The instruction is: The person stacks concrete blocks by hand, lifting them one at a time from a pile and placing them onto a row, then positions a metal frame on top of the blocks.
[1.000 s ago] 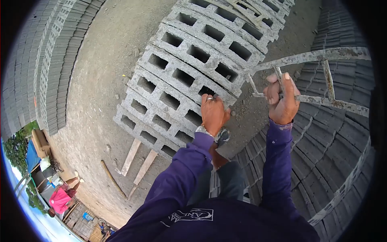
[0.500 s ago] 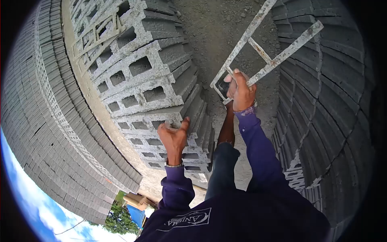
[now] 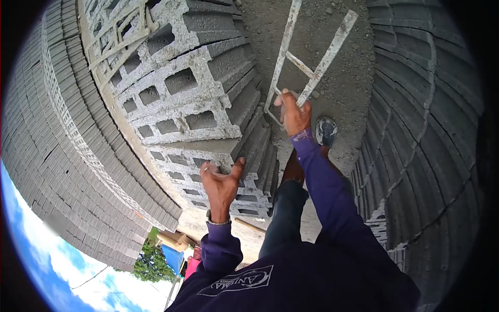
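My right hand point(image 3: 297, 114) is closed around the short end of a metal frame point(image 3: 328, 54), a whitish, rust-spotted, ladder-like piece with two long bars and a crossbar. Its long bars point away from me, over the ground. My left hand point(image 3: 221, 184) is at the near end of a stack of grey hollow concrete blocks point(image 3: 200, 106). Its thumb and curved fingers are apart, with no held thing visible between them. The fingertips are beside a block's hollow; whether they touch it I cannot tell.
A second metal frame point(image 3: 125, 39) lies on the block stack at the upper left. Tall stacked blocks point(image 3: 416, 125) line the right side, and a long block wall point(image 3: 67, 156) runs along the left. Between the stacks is a gravel path point(image 3: 306, 31), with a shoe point(image 3: 326, 131) on it.
My right hand and the metal frame have moved left, and the frame stands more upright in view. A shoe has come into sight. My left hand has hardly moved.
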